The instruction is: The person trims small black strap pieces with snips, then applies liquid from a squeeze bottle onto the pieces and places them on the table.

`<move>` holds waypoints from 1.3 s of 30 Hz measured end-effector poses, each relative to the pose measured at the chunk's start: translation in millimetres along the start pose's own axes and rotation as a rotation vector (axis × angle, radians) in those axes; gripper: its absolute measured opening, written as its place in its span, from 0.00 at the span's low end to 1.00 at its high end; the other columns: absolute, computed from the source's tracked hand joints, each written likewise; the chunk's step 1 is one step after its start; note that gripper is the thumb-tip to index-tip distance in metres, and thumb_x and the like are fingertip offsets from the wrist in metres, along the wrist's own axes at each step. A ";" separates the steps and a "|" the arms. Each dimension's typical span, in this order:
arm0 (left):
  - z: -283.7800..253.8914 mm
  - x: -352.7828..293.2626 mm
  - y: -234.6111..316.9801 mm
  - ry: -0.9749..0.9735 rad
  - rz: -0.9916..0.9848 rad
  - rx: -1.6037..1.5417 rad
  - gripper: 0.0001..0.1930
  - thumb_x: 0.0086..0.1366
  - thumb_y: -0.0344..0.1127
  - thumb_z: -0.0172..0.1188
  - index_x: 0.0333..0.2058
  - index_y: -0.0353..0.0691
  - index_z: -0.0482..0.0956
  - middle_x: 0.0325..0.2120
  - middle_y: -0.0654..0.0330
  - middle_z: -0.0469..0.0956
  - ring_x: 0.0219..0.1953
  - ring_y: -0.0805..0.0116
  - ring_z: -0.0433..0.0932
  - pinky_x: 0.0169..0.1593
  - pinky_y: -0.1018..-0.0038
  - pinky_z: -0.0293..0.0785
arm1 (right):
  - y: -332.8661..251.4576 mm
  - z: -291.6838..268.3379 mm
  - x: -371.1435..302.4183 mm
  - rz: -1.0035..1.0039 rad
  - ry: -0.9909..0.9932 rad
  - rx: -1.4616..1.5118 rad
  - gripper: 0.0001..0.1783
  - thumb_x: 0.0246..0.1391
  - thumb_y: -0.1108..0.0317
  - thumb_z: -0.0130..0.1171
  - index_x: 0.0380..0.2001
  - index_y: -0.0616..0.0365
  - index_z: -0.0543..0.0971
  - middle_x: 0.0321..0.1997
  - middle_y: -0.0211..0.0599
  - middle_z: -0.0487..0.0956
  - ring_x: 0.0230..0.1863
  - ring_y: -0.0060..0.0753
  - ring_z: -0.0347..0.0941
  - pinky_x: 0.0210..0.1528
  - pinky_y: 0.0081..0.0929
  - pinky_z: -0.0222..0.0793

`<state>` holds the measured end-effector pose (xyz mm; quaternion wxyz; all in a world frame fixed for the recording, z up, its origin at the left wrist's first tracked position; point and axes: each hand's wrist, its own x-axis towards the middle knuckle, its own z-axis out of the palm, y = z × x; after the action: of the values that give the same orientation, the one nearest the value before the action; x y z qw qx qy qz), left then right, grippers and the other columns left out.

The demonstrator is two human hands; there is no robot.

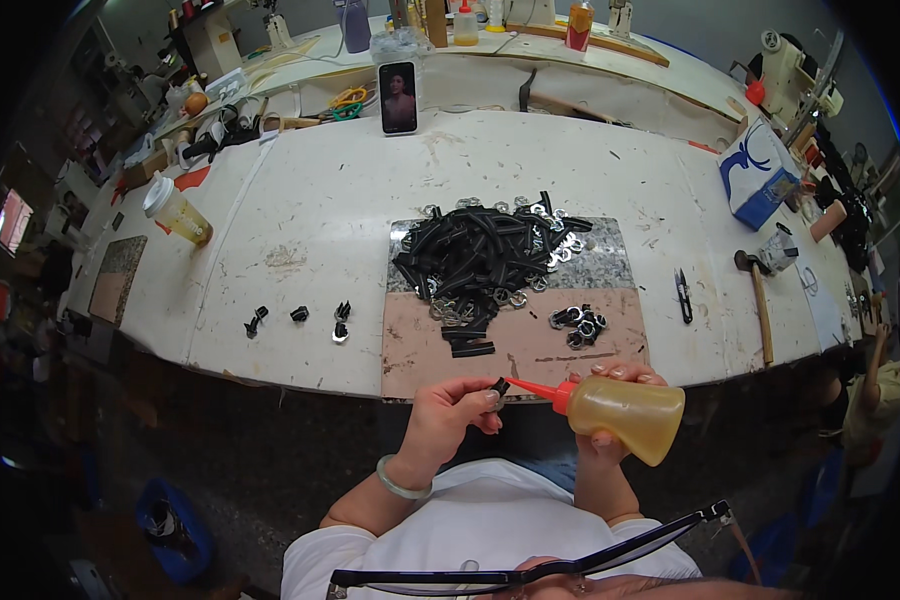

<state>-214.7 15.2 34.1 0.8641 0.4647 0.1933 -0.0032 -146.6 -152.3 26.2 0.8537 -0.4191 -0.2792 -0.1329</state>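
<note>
My left hand point(448, 412) pinches a small black strap piece point(500, 386) between thumb and fingers, just off the table's front edge. In my right hand point(610, 440) lies a squeeze bottle point(632, 408) of yellow liquid, tipped sideways. Its red nozzle point(535, 388) points left, with the tip at or very near the black piece; contact cannot be made out. Beyond my hands rises a pile of black strips point(470, 245) mixed with silver metal rings. A smaller cluster of black pieces with rings point(578, 325) sits to its right.
A brown-and-grey work board point(515, 345) lies under the pile. Several black pieces point(300, 314) are scattered to the left. At right are thread snips point(683, 296), a hammer point(760, 310) and a blue-white bag point(755, 175). A phone point(398, 98) and a drink cup point(178, 212) stand farther back.
</note>
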 end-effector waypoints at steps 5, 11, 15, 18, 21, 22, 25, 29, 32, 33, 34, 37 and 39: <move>0.2 1.3 -0.9 0.029 -0.019 -0.027 0.10 0.55 0.24 0.55 0.36 0.26 0.73 0.22 0.53 0.76 0.18 0.70 0.75 0.23 0.78 0.75 | -2.8 -9.7 -3.3 -0.021 -0.031 0.019 0.39 0.35 0.59 0.70 0.48 0.51 0.59 0.43 0.37 0.63 0.47 0.40 0.62 0.44 0.39 0.74; -0.9 0.7 -0.9 0.010 -0.053 -0.069 0.09 0.55 0.24 0.54 0.35 0.26 0.73 0.22 0.53 0.76 0.18 0.70 0.75 0.23 0.78 0.74 | 5.5 -12.7 -7.0 -0.009 -0.069 0.006 0.37 0.37 0.60 0.69 0.48 0.52 0.59 0.42 0.38 0.63 0.46 0.40 0.62 0.44 0.43 0.73; 0.9 0.5 0.3 0.005 -0.049 -0.058 0.09 0.55 0.24 0.54 0.36 0.26 0.73 0.22 0.53 0.75 0.18 0.70 0.75 0.23 0.78 0.74 | 1.6 -12.7 -4.4 -0.001 -0.060 -0.002 0.37 0.36 0.61 0.69 0.48 0.51 0.59 0.42 0.38 0.63 0.46 0.40 0.62 0.43 0.43 0.73; -1.5 0.0 -1.1 0.013 -0.045 -0.050 0.10 0.55 0.25 0.54 0.36 0.26 0.73 0.22 0.53 0.75 0.18 0.70 0.75 0.23 0.78 0.74 | 2.9 -8.9 -5.6 0.007 -0.064 -0.008 0.38 0.35 0.61 0.70 0.48 0.52 0.59 0.42 0.38 0.63 0.46 0.40 0.62 0.43 0.43 0.74; 0.4 -0.5 -0.6 0.006 -0.035 -0.028 0.10 0.55 0.25 0.54 0.36 0.26 0.73 0.22 0.53 0.76 0.18 0.71 0.75 0.23 0.78 0.74 | -0.9 -6.7 -2.1 0.026 -0.059 0.021 0.38 0.35 0.61 0.70 0.48 0.51 0.59 0.42 0.38 0.63 0.46 0.41 0.62 0.43 0.45 0.74; 0.7 -0.7 -1.2 0.002 -0.026 -0.009 0.09 0.56 0.25 0.54 0.36 0.26 0.74 0.23 0.54 0.76 0.18 0.71 0.75 0.23 0.78 0.74 | -1.1 -7.4 -2.0 0.018 -0.081 0.030 0.38 0.35 0.61 0.70 0.48 0.51 0.59 0.42 0.38 0.62 0.46 0.40 0.62 0.42 0.45 0.74; 1.6 -3.1 -0.7 -0.020 0.019 0.064 0.09 0.56 0.25 0.55 0.35 0.26 0.74 0.23 0.54 0.76 0.18 0.71 0.75 0.23 0.79 0.74 | 3.7 -7.6 -3.5 0.001 -0.115 -0.032 0.38 0.35 0.61 0.70 0.48 0.51 0.59 0.42 0.38 0.63 0.46 0.41 0.62 0.42 0.45 0.74; -0.8 -4.0 -1.2 -0.019 0.027 0.073 0.09 0.56 0.25 0.55 0.35 0.26 0.75 0.23 0.55 0.76 0.19 0.72 0.75 0.23 0.80 0.74 | 5.9 -6.2 -1.1 -0.010 -0.087 -0.029 0.38 0.35 0.61 0.70 0.48 0.51 0.59 0.41 0.38 0.63 0.46 0.40 0.62 0.42 0.44 0.74; -0.8 -3.4 -0.5 -0.003 0.022 0.074 0.09 0.56 0.25 0.55 0.35 0.26 0.74 0.23 0.54 0.76 0.18 0.72 0.75 0.23 0.80 0.74 | 0.1 -7.1 1.5 -0.017 -0.058 -0.041 0.38 0.34 0.60 0.70 0.48 0.52 0.59 0.41 0.38 0.63 0.45 0.40 0.63 0.43 0.42 0.74; -0.9 -2.5 -0.7 0.003 0.011 0.070 0.09 0.55 0.25 0.55 0.35 0.26 0.74 0.23 0.54 0.76 0.18 0.71 0.75 0.23 0.80 0.74 | -1.1 -8.6 0.1 -0.024 -0.067 -0.040 0.38 0.35 0.59 0.70 0.48 0.52 0.59 0.40 0.38 0.63 0.44 0.40 0.63 0.42 0.41 0.75; -1.1 -1.9 -0.8 0.011 0.000 0.067 0.09 0.55 0.25 0.55 0.35 0.26 0.74 0.23 0.54 0.76 0.18 0.71 0.75 0.23 0.79 0.74 | -1.4 -9.5 -0.9 -0.031 -0.076 -0.037 0.37 0.36 0.59 0.69 0.47 0.52 0.60 0.40 0.38 0.63 0.44 0.39 0.63 0.42 0.40 0.75; -1.3 -1.5 -0.3 0.010 -0.031 0.024 0.09 0.55 0.25 0.54 0.35 0.26 0.74 0.22 0.54 0.76 0.18 0.71 0.75 0.23 0.79 0.74 | 1.5 -7.7 2.2 -0.054 -0.146 -0.093 0.36 0.37 0.59 0.68 0.47 0.53 0.59 0.40 0.38 0.63 0.44 0.39 0.63 0.42 0.40 0.75; -1.8 -1.1 -0.1 0.015 -0.045 0.018 0.09 0.55 0.25 0.54 0.35 0.26 0.74 0.22 0.54 0.76 0.18 0.71 0.75 0.23 0.79 0.74 | 1.2 -6.1 5.4 -0.068 -0.098 -0.079 0.36 0.37 0.60 0.68 0.47 0.53 0.59 0.40 0.39 0.63 0.44 0.40 0.63 0.41 0.40 0.75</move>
<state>-216.3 16.3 33.5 0.8582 0.4679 0.2100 -0.0208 -139.4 -156.3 25.6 0.8167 -0.4489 -0.3293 -0.1519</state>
